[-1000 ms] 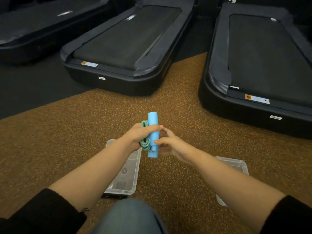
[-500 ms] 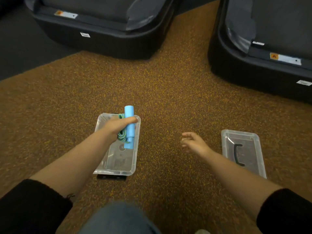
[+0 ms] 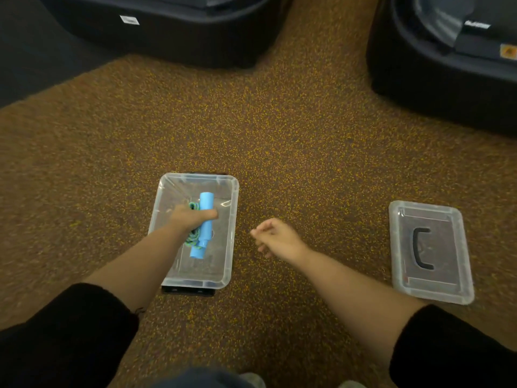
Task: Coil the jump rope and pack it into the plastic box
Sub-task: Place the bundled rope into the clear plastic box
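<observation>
Jump rope (image 3: 202, 225), coiled against its blue handles, sits clenched in my left hand (image 3: 190, 218) over the open plastic box (image 3: 229, 219). Cord looks light and floppy, so I hold the stiff handles. My right hand (image 3: 275, 238) hangs loosely curled, empty.

Single cam, head-mounted on you, wide-angle w/ edge distortion. Looks fwd and steeply down at the speckled floor mat (image 3: 279, 121) in front of you. Near range: both forearms enter from the bottom corners; left hand (image 3: 190, 218) and right hand (image 3: 279, 239) sit about mid-frame. Plastic box (image 3: 195, 282) just left of centre, lid (image 3: 430, 295) toward the right edge. Treadmill bases (image 3: 173, 37) cut off along the top. Your knee at bottom centre. No 2nd view, so no shared area to log.
</observation>
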